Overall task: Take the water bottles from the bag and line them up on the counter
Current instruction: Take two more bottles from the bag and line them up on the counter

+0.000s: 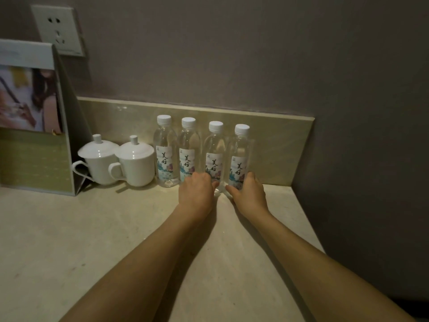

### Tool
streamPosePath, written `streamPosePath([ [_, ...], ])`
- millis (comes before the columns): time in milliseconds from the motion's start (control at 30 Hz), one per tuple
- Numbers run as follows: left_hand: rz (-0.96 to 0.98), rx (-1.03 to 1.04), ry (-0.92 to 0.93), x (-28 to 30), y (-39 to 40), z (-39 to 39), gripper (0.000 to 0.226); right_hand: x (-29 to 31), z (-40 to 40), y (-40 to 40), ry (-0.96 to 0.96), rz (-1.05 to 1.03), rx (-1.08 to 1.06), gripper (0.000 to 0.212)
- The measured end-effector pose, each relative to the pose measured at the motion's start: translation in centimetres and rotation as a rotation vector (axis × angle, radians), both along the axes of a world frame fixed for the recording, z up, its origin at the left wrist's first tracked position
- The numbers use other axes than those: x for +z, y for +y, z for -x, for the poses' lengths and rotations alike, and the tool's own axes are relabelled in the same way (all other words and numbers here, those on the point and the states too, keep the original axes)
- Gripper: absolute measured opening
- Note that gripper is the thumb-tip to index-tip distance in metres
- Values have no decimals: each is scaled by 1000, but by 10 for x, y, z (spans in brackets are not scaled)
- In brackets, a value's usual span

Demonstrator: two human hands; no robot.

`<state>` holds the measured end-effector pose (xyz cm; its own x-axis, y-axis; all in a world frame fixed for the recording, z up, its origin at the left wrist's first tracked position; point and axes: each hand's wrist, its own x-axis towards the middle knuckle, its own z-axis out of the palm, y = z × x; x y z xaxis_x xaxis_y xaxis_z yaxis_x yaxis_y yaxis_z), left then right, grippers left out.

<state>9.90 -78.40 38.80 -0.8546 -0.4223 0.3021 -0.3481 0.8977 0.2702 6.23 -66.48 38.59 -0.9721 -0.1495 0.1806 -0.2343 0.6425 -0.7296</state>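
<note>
Dim light; the lower parts of the two right-hand bottles are hidden behind the hands, and label print is barely legible. Four clear water bottles with white caps stand upright in a row on the worktop [116,228] against the backsplash: first bottle [165,154], second bottle [188,154], third bottle [214,156], fourth bottle [240,156]. The left hand [196,191] curls its grip around the second bottle's base; the right hand [249,191] grips the fourth. Two lidded white cups [116,161] stand beside the row on the left.
</note>
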Motion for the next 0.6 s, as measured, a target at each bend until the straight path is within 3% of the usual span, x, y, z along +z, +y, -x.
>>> streamPosePath([
  [600,9,1,46,-5,-8,12,40,2,11,-11,-18,1,-29,52],
])
